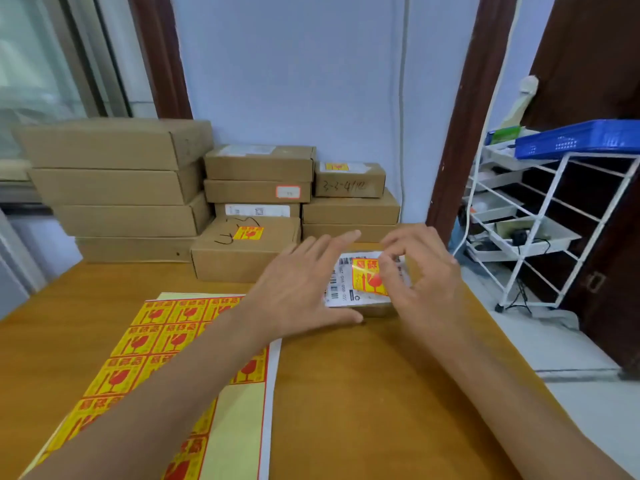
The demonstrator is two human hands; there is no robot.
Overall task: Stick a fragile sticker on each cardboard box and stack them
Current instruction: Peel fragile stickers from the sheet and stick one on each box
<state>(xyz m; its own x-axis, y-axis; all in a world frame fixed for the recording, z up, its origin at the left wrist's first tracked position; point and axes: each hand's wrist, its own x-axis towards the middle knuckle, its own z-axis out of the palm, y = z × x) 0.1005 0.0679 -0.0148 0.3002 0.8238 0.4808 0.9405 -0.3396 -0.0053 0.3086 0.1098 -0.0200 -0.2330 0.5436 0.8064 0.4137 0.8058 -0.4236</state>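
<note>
A small cardboard box [375,310] with a white shipping label lies on the wooden table [363,393] in front of me. A yellow-and-red fragile sticker [367,276] lies on its top. My left hand [304,285] rests flat against the box's left side, fingers straight. My right hand [426,271] hovers over the box's right side with its fingers curled, fingertips on the sticker's right edge. A sheet of fragile stickers [162,344] lies to the left under my left forearm. Another box with a fragile sticker [242,249] sits behind.
Stacks of cardboard boxes [117,188] line the wall at the back left and centre [349,209]. A white wire rack [540,216] with a blue tray [581,136] stands off the table's right edge.
</note>
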